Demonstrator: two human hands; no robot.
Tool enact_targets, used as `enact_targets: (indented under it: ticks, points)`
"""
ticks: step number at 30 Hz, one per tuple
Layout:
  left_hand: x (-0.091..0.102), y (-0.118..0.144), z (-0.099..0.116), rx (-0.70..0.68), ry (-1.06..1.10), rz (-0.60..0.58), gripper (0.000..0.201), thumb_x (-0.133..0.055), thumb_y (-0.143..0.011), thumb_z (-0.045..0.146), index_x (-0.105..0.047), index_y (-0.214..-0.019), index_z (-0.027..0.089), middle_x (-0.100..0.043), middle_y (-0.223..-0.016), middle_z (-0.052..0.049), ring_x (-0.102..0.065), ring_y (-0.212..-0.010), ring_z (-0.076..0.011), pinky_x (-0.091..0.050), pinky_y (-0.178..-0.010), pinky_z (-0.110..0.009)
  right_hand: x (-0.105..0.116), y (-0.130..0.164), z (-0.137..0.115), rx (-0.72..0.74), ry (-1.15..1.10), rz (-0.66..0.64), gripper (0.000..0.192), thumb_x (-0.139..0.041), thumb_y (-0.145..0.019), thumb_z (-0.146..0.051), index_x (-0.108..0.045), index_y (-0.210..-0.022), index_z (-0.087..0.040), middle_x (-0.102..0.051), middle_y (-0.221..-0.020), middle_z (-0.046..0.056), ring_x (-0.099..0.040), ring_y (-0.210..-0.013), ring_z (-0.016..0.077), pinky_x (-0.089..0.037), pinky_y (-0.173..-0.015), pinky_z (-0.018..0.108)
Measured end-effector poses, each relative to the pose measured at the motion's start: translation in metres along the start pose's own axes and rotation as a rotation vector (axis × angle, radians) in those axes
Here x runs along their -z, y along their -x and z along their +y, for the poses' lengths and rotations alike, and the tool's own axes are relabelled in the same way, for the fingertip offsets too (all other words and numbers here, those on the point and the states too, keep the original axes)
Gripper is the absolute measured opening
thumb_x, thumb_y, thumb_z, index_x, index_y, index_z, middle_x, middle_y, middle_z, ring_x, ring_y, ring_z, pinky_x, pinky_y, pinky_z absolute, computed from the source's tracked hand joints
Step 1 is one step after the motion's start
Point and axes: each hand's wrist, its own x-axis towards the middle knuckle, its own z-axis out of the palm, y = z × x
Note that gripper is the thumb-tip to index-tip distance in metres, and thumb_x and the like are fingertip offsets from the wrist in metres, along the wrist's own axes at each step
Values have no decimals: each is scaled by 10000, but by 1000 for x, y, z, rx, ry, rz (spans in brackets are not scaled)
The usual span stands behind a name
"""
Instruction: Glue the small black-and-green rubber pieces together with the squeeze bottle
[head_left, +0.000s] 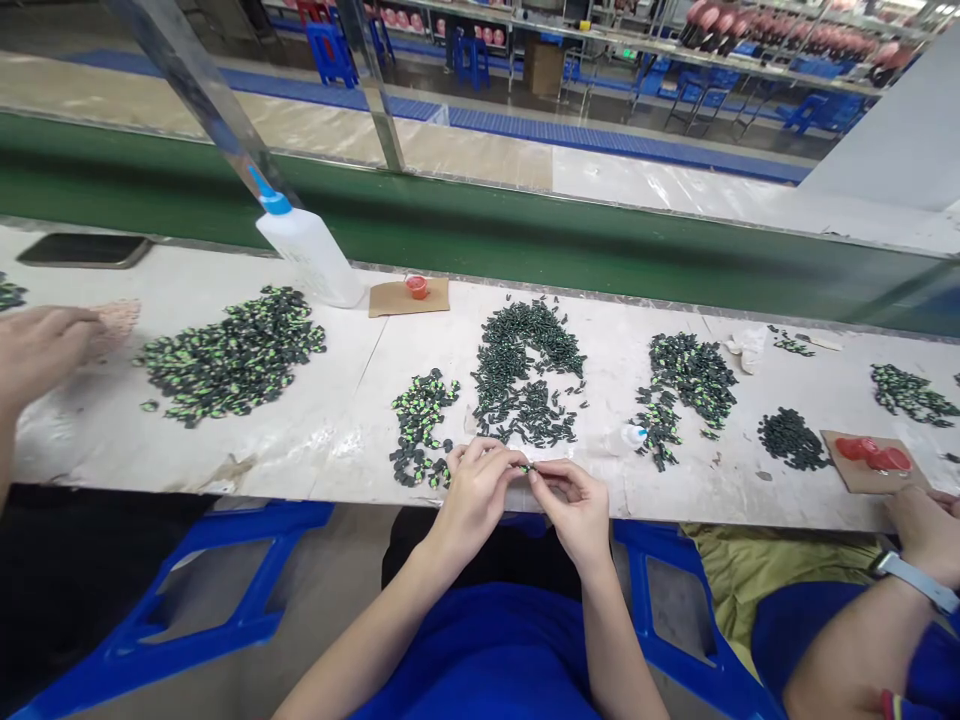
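My left hand (478, 488) and my right hand (576, 503) meet fingertip to fingertip at the table's near edge. Between them is a small black-and-green part (527, 467), pinched from both sides and mostly covered by fingers. Just left of my left hand lies a loose pile of black-and-green pieces (420, 425). Beyond my hands spreads a heap of small dark rod-shaped pieces (517, 345). A small clear bottle with a blue-and-white tip (634, 436) lies to the right of my right hand, beside another pile of dark and green pieces (694, 375).
A white squeeze bottle (311, 255) stands near a red cup (417, 287) on cardboard. Further left are a large black-and-green pile (240, 355), a phone (84, 250) and a co-worker's hand (45, 350). At right, another co-worker's hand (926, 530) is by cardboard with red pieces (874, 455).
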Motion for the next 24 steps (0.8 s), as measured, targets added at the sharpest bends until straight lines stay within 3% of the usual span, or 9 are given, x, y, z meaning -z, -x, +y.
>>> enact_targets:
  ticks: [4, 16, 20, 22, 24]
  points:
    - [2, -1, -1, -41, 9, -40, 225, -419, -908, 99, -610, -881, 215, -715, -847, -17, -586, -905, -193, -302, -816, -361, 0, 0, 2, -9, 4, 28, 242, -717, -691, -274, -682, -913, -187, -710, -723, 30, -663, -596, 147, -590, -587, 274]
    - [-2, 7, 7, -72, 14, 1, 221, -442, -897, 99, -633, -903, 211, -717, -825, -27, -599, -883, -196, -347, -824, -362, 9, 1, 1, 68, 97, -59, 292, -682, -700, -232, -684, -990, -198, -667, -695, 2, -625, -586, 119, -561, -576, 237]
    - [-4, 9, 4, -36, 83, -67, 168, -493, -880, 157, -632, -943, 227, -715, -890, -36, -598, -946, -207, -367, -872, -379, 27, 3, -3, 198, 240, -104, 247, -643, -739, -201, -695, -980, -202, -682, -711, 16, -629, -592, 127, -563, -593, 259]
    - [1, 8, -3, 31, 43, -46, 158, -519, -871, 199, -623, -987, 228, -711, -963, -56, -579, -1015, -233, -364, -895, -407, 44, 2, -4, 270, 333, -45, 177, -638, -757, -208, -707, -920, -203, -676, -715, 22, -623, -602, 138, -557, -595, 279]
    - [11, 7, -14, 142, -52, 35, 145, -525, -871, 231, -624, -977, 231, -710, -988, -66, -556, -1054, -265, -347, -900, -446, 64, -1, -2, 304, 408, 96, 109, -650, -769, -241, -712, -848, -197, -671, -710, 30, -616, -620, 153, -546, -592, 296]
